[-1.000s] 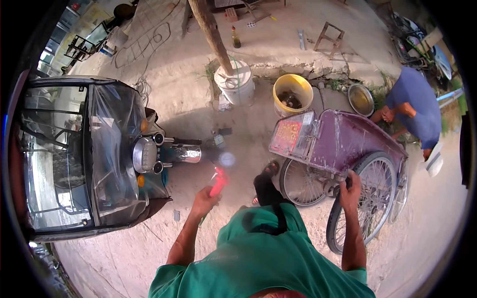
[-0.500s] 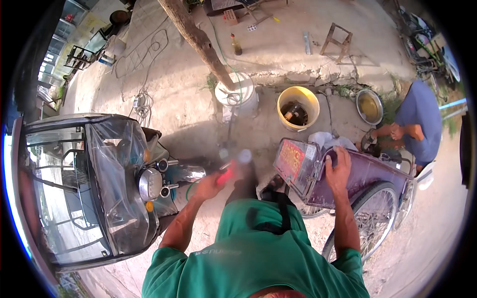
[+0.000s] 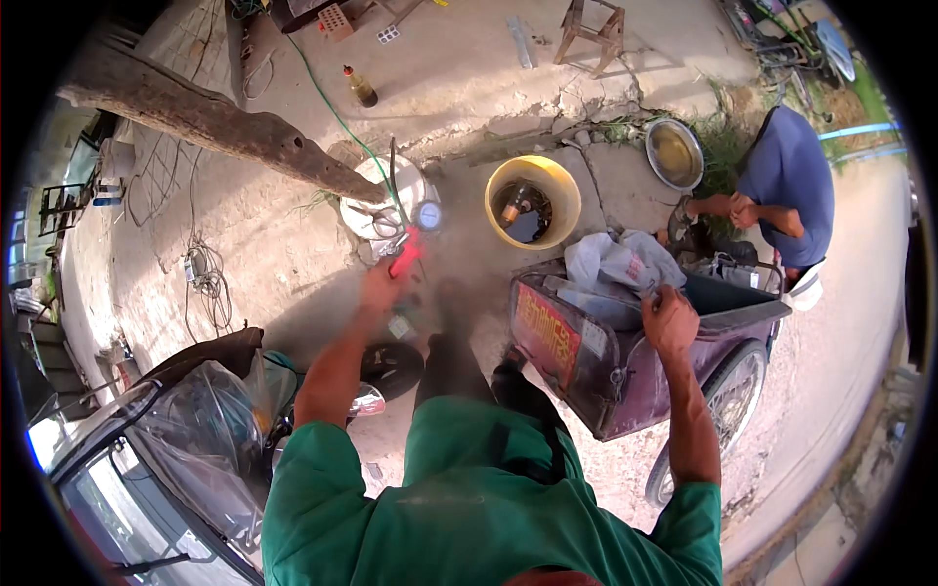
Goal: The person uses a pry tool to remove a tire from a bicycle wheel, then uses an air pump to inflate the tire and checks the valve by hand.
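My left hand is closed on a red inflator gun with a round gauge. A green hose runs to the gun, which is held out over a white bucket beside a wooden post. My right hand is curled at the top edge of a purple pedal cart; whatever is in its fingers, if anything, is hidden. Pale plastic bags lie in the cart just beyond that hand.
A yellow bucket, metal basin, wooden stool and bottle are ahead. Another person in blue bends at the right with hands together. A plastic-covered vehicle stands lower left; coiled cable lies beyond it.
My left hand has lifted the inflator gun forward toward the white bucket. My right hand has risen from beside the cart's wheel to its top edge. The whole view has shifted.
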`<state>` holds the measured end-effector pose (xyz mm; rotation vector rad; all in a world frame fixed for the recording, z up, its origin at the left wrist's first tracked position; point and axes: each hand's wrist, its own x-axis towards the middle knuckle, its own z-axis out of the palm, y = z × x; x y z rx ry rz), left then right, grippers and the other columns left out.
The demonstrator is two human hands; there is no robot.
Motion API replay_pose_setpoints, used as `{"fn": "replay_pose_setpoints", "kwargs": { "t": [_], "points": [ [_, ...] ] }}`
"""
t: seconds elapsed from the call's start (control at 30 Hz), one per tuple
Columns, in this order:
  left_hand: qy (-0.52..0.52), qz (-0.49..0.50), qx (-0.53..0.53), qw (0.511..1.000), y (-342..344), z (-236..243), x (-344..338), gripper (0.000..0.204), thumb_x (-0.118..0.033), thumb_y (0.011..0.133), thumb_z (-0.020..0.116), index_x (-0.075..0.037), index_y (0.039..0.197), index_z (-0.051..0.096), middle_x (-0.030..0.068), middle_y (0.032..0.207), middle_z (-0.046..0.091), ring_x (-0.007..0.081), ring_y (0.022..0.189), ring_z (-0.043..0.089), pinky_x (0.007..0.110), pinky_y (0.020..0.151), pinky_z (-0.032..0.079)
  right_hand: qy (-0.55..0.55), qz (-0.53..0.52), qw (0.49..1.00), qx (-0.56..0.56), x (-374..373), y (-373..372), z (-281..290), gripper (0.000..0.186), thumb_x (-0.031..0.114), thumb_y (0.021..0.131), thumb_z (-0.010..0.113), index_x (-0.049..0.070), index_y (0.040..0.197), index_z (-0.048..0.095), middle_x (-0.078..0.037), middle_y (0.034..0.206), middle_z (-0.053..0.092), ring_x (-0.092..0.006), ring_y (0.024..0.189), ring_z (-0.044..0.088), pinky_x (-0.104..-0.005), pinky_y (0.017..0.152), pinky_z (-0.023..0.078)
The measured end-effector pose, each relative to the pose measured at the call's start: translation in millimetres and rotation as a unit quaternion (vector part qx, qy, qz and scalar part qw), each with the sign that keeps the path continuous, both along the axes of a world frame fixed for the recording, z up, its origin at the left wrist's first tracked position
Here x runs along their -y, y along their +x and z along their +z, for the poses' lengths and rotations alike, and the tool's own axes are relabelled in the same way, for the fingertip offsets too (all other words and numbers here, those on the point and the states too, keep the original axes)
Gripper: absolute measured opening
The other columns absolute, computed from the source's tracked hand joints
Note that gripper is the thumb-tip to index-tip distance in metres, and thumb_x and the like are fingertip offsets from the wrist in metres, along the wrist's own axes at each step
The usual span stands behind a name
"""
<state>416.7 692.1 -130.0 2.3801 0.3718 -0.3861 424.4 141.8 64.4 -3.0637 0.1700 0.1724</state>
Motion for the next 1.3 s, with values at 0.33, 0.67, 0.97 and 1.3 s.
{"fn": "replay_pose_setpoints", "kwargs": {
  "t": [0.33, 0.67, 0.97, 1.3],
  "points": [
    [0.097, 0.018, -0.027, 0.995, 182.1, -154.5, -42.6, 0.045, -0.050, 0.089, 0.067, -0.008, 0.106, 0.069, 0.0238, 0.099, 0.074, 0.0488, 0.097, 0.069, 0.057, 0.085, 0.052, -0.003, -0.037, 0.999, 0.040, -17.6, 23.1, -12.6, 0.010, 0.020, 0.089, 0.071, 0.012, 0.091, 0.067, -0.007, 0.081, 0.068, -0.0313, 0.080, 0.068, -0.0448, 0.075, 0.052],
    [0.227, 0.080, -0.163, 0.957, 223.7, -294.9, -91.8, 0.067, -0.059, 0.085, 0.065, -0.006, 0.125, 0.070, 0.0251, 0.120, 0.072, 0.0432, 0.112, 0.071, 0.055, 0.092, 0.057, -0.031, -0.058, 0.998, 0.019, -27.9, 53.9, -15.3, 0.006, 0.017, 0.083, 0.073, 0.013, 0.085, 0.069, -0.004, 0.079, 0.070, -0.0286, 0.075, 0.069, -0.0402, 0.070, 0.053],
    [0.208, 0.062, -0.203, 0.955, 208.4, -273.0, -73.4, 0.066, -0.042, 0.085, 0.070, -0.003, 0.137, 0.057, 0.0311, 0.126, 0.067, 0.0443, 0.118, 0.067, 0.054, 0.097, 0.055, -0.028, -0.075, 0.997, 0.005, -23.7, 53.5, -13.2, 0.007, 0.016, 0.081, 0.073, 0.012, 0.085, 0.070, -0.004, 0.078, 0.071, -0.0270, 0.074, 0.069, -0.0395, 0.071, 0.054],
    [0.170, 0.020, -0.200, 0.965, 140.8, -261.3, -60.3, 0.043, -0.042, 0.087, 0.071, -0.008, 0.114, 0.071, 0.0196, 0.118, 0.074, 0.0383, 0.109, 0.070, 0.050, 0.094, 0.054, -0.002, -0.058, 0.998, 0.002, -16.6, 49.8, -2.4, 0.010, 0.019, 0.082, 0.073, 0.011, 0.088, 0.069, -0.005, 0.082, 0.070, -0.0279, 0.078, 0.068, -0.0414, 0.073, 0.053]
  ]
}}
